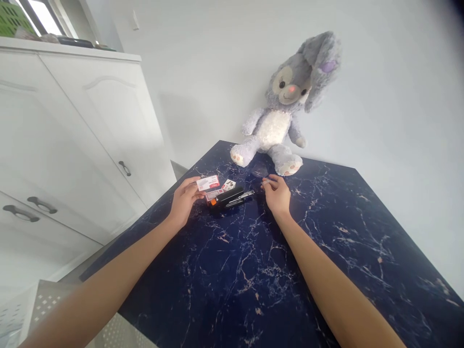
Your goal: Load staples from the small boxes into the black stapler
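Note:
My left hand [184,199] is closed on a small white and red box [208,183], pinching it by its left end just above the table. A black stapler [229,198] with an orange tip lies on the dark blue marbled table [253,270] between my hands. A second small box [228,184] lies just behind the stapler. My right hand [277,194] rests on the table to the right of the stapler, fingers curled towards it; whether they hold anything is hidden.
A grey plush rabbit [286,106] sits against the white wall at the table's far edge. White cabinets [72,145] with dark handles stand to the left. A gap of floor lies between cabinet and table.

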`<state>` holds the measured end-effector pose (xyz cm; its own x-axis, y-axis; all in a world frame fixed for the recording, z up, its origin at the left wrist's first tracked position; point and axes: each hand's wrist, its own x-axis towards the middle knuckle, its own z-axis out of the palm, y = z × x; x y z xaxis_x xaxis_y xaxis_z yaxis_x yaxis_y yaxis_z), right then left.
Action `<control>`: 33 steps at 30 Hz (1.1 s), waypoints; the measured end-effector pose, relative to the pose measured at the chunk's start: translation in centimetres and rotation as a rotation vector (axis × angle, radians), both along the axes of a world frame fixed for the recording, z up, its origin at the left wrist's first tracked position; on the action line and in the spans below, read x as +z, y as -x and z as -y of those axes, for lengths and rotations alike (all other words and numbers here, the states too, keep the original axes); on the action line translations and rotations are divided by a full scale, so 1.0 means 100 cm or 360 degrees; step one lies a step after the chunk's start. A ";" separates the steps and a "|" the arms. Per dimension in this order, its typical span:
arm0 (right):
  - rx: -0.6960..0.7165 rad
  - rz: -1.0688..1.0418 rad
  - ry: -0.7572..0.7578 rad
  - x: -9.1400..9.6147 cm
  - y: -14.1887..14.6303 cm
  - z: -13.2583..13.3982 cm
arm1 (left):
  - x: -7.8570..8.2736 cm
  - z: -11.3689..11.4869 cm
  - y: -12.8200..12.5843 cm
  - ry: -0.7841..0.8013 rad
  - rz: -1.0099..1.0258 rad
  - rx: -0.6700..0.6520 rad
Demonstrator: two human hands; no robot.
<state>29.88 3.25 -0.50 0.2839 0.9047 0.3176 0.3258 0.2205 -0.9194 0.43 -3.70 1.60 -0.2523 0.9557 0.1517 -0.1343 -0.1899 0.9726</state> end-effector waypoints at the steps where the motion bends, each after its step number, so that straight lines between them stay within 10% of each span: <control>1: -0.0014 0.0008 -0.0002 -0.001 -0.001 -0.001 | 0.001 0.001 -0.001 -0.0007 0.0037 -0.0017; 20: 0.0305 -0.0119 -0.0023 0.003 0.007 0.003 | 0.002 0.003 -0.005 -0.0001 -0.0091 -0.0062; 33: 0.0561 0.0345 -0.0597 0.025 0.069 0.055 | 0.006 0.012 -0.009 -0.0086 -0.0327 -0.0088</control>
